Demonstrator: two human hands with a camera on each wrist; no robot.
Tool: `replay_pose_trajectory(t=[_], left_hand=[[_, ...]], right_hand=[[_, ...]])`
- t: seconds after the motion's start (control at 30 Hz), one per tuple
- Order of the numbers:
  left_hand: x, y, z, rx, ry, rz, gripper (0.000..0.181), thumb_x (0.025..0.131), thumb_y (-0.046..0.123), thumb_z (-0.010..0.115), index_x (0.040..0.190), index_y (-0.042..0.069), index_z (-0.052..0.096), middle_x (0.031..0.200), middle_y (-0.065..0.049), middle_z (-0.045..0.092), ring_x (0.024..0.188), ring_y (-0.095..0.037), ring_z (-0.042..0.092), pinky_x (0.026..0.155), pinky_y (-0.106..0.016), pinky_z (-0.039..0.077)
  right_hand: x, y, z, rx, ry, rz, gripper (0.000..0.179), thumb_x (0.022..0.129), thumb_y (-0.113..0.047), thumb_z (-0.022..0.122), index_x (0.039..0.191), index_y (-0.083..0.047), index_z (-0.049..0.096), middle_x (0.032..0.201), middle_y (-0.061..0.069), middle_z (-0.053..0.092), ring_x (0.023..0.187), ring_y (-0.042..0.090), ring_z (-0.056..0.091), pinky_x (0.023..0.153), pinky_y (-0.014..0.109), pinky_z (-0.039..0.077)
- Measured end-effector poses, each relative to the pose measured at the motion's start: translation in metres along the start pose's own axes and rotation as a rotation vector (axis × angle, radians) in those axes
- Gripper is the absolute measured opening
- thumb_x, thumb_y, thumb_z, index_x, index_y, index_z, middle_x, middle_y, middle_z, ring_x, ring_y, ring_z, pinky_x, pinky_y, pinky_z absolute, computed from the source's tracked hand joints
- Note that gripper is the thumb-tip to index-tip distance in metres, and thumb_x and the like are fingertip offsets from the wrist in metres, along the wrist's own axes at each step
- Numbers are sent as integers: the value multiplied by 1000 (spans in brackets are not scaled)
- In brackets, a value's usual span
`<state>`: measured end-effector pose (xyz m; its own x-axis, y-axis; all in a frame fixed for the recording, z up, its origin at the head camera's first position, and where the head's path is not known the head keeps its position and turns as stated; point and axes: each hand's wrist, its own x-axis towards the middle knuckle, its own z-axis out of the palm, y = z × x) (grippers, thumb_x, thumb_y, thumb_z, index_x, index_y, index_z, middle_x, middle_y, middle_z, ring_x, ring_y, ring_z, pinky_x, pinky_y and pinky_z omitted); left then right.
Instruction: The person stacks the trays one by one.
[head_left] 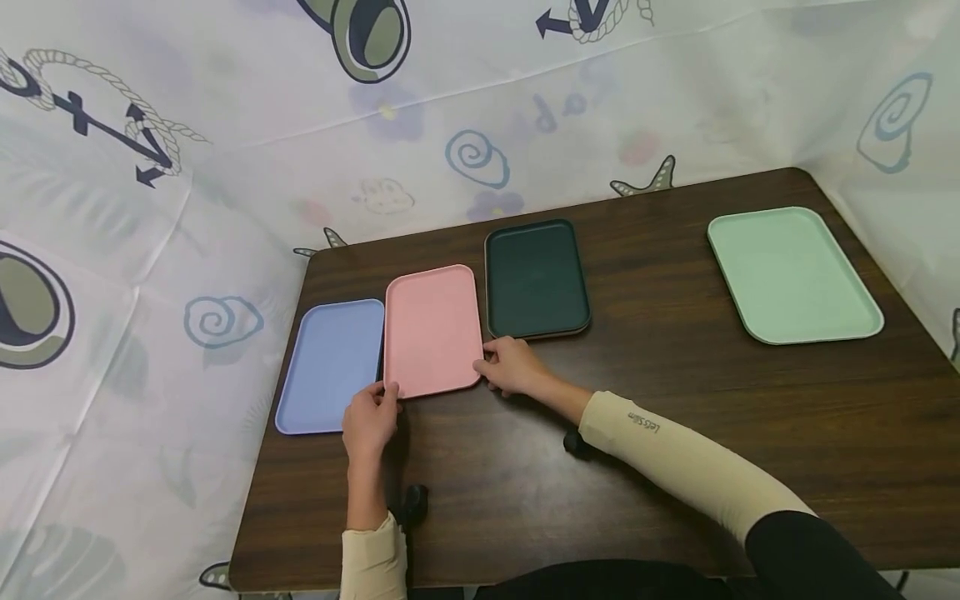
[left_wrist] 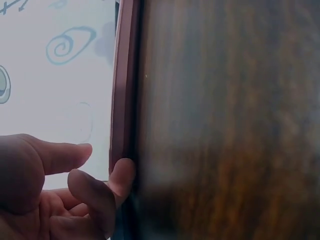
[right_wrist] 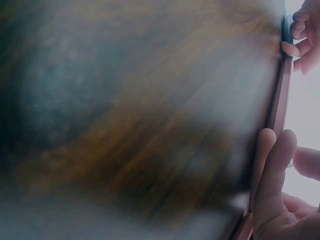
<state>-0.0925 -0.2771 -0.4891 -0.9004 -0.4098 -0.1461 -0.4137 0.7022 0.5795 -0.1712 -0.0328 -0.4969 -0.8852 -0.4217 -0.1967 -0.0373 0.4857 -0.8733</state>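
A pink tray lies close beside a blue tray, its long side along the blue one's edge. My left hand is at the pink tray's near-left corner. In the left wrist view, one fingertip touches the rim while the thumb stands a little apart from it. At the near-right corner, my right hand has its fingers against the tray's side. Two of these fingers lie along the rim in the right wrist view, with the thumb behind them.
A dark green tray lies right of the pink one, with a light edge showing beneath it. Farther right is a light green tray. All are on a brown wooden table, with a printed white cloth behind it.
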Motion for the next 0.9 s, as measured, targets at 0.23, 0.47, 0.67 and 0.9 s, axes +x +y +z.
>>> replay_pose_trajectory(t=[0.23, 0.47, 0.67, 0.9], left_hand=[[-7, -7, -4, -111, 30, -6, 28, 98, 30, 58, 102, 5, 69, 80, -9, 72, 50, -12, 57, 56, -31, 44], [-17, -9, -11, -309, -30, -5, 21, 95, 13, 60, 107, -4, 63, 80, -16, 66, 48, -12, 50, 49, -25, 42], [-32, -8, -14, -457, -101, -6, 28, 96, 8, 59, 118, -8, 58, 85, -17, 66, 49, -11, 46, 50, -25, 40], [-55, -7, -19, -551, -109, -7, 27, 96, 6, 61, 119, -6, 55, 89, -14, 66, 50, -11, 44, 51, -24, 40]], right_hand=[[-4, -4, -3, -12, 54, 29, 34, 93, -16, 63, 121, 3, 63, 71, 4, 68, 46, 16, 62, 43, 26, 49], [-10, -9, -10, 41, 33, 44, 27, 90, -11, 66, 114, 2, 65, 70, 6, 68, 47, 15, 60, 44, 26, 50], [-17, -7, -15, 81, -2, 52, 25, 89, -9, 66, 111, 2, 65, 68, 5, 66, 46, 13, 59, 45, 27, 50], [-28, -5, -20, 107, -36, 5, 24, 89, -8, 67, 111, 2, 64, 69, 9, 66, 43, 14, 57, 44, 29, 50]])
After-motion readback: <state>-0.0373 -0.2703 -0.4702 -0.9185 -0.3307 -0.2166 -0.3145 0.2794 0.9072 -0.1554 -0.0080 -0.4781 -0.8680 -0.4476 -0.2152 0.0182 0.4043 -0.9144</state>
